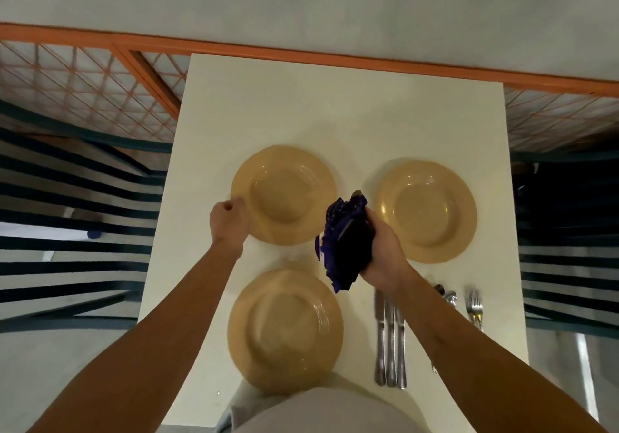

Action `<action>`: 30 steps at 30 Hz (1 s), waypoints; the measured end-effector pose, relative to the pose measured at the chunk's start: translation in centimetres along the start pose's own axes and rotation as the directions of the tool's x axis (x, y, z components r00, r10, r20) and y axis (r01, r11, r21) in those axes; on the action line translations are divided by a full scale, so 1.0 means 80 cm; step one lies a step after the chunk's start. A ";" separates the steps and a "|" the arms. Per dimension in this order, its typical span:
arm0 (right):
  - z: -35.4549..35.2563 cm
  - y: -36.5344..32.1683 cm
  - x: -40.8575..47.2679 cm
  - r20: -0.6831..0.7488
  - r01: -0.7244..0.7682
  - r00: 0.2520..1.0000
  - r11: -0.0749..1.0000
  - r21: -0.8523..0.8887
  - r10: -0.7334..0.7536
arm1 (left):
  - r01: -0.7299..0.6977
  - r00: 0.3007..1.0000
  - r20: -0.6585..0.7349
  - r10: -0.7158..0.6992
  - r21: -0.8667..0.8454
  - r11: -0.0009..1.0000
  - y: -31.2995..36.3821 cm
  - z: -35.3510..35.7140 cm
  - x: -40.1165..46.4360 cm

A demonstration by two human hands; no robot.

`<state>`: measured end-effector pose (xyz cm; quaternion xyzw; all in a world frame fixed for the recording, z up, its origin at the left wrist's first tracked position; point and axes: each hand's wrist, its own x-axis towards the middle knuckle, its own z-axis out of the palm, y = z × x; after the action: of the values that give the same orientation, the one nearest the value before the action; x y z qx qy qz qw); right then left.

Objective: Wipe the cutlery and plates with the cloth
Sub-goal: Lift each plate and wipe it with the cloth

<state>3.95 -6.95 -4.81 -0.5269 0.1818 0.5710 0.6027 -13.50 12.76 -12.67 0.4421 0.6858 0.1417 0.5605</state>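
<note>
Three tan plates lie on the white table (335,111): one at the far left (284,194), one at the far right (427,211), one near me (284,330). My left hand (227,220) pinches the left rim of the far left plate. My right hand (382,248) grips a bunched dark purple cloth (346,245) above the table between the two far plates. Three knives (390,342) lie side by side to the right of the near plate. Spoons (447,295) and forks (475,305) lie further right, partly hidden by my right forearm.
Dark slatted chairs stand at the left (77,231) and right (566,251) sides of the table. An orange-framed lattice partition (100,77) runs behind the table's far edge. The far half of the tabletop holds nothing.
</note>
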 end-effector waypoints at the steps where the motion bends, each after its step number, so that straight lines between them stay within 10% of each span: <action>1: 0.000 -0.001 0.003 0.013 -0.013 1.000 1.000 0.011 0.013 | -0.009 1.000 0.022 0.009 -0.001 1.000 0.003 0.002 0.001; 8: 0.001 -0.014 -0.015 0.036 0.023 0.999 0.992 -0.127 -0.019 | 0.018 0.993 0.118 0.018 -0.300 0.954 0.032 0.000 -0.030; 15: 0.013 -0.066 -0.128 0.141 0.531 0.826 0.671 -0.517 -0.545 | -0.022 0.945 0.281 0.166 -0.454 0.891 0.090 -0.033 -0.128; 21: 0.000 -0.109 -0.208 0.430 0.591 0.488 -0.075 -0.804 -0.760 | -0.074 0.901 0.351 0.254 -0.452 0.889 0.120 -0.073 -0.226; 25: 0.007 -0.125 -0.226 0.751 0.462 0.218 -0.612 -0.642 -0.623 | -0.125 0.868 0.391 0.307 -0.425 0.896 0.125 -0.095 -0.285; 30: 0.040 -0.132 -0.243 0.909 0.306 0.066 -0.859 -0.410 -0.411 | -0.222 0.806 0.433 0.403 -0.409 0.885 0.129 -0.119 -0.328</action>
<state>6.51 -11.75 16.90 -0.6949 -0.6775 -0.1578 0.1820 -17.95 1.40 14.49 0.4686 0.3957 0.2281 0.7562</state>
